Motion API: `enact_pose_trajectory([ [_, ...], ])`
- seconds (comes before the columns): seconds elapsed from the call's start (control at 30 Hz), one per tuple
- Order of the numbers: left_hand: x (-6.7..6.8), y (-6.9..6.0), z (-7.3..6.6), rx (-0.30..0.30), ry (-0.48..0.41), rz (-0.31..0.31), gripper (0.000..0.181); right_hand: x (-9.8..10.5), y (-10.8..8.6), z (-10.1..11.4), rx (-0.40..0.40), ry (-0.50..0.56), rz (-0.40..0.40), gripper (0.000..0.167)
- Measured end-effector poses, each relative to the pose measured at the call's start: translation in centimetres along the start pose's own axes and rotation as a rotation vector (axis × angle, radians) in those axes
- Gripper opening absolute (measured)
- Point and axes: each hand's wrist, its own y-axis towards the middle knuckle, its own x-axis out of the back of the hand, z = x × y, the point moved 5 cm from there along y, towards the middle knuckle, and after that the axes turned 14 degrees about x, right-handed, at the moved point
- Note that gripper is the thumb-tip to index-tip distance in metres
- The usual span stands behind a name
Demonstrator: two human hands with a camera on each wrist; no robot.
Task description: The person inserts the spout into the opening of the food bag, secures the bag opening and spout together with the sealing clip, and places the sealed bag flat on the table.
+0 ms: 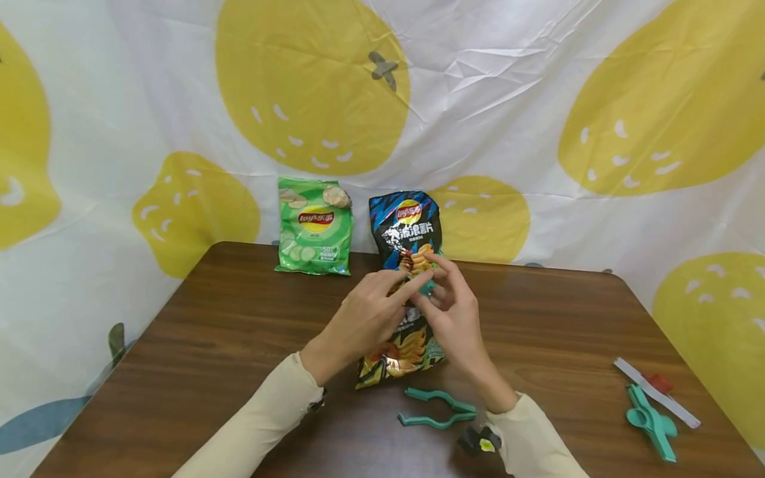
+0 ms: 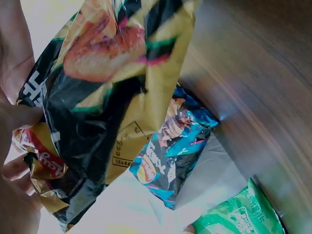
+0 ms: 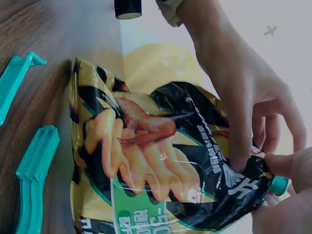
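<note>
A black and gold chip bag (image 1: pixel 394 358) is held upright above the table, its upper end between both hands; a wing and wavy chips are printed on it. My left hand (image 1: pixel 370 312) pinches the bag near its top. My right hand (image 1: pixel 460 325) holds a teal bag clip (image 3: pixel 279 185) at the bag's top edge; only a bit of the clip shows between the fingers. In the left wrist view, the bag (image 2: pixel 97 122) fills much of the frame and hides the clip. An open teal clip (image 1: pixel 439 408) lies on the table below the hands.
A green chip bag (image 1: pixel 315 226) and a blue-black chip bag (image 1: pixel 408 222) stand at the back of the brown table (image 1: pixel 239 372), by the lemon-print cloth (image 1: pixel 490 86). At the right lie another teal clip (image 1: pixel 651 421) and a white strip clip (image 1: pixel 657 392) with a red part.
</note>
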Motion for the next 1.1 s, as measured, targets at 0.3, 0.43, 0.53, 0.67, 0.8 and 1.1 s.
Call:
enact_pose_trajectory([
  [0.3, 0.1, 0.2, 0.4, -0.009, 0.005, 0.042, 0.055, 0.7, 0.3, -1.1, -0.178, -0.01, 0.128, 0.063],
  [0.43, 0.1, 0.2, 0.5, -0.01, -0.013, 0.064, 0.056, 2.0, 0.1, -0.4, -0.222, -0.058, 0.193, 0.065],
  [0.53, 0.1, 0.1, 0.6, -0.003, -0.031, 0.073, 0.055, 2.9, -0.7, 0.1, -0.176, -0.147, 0.23, 0.059],
  [0.67, 0.1, -0.1, 0.7, 0.007, -0.056, 0.083, 0.052, 3.5, -3.1, 0.6, -0.078, -0.349, 0.369, 0.046],
  [0.8, 0.1, -0.1, 0.7, 0.01, -0.074, 0.096, 0.052, 3.7, -6.5, 0.8, -0.045, -0.427, 0.64, 0.032],
  [1.1, 0.4, -0.1, 0.8, 0.006, -0.072, 0.095, 0.051, 4.1, -11.3, 0.6, 0.022, -0.553, 0.996, 0.03],
])
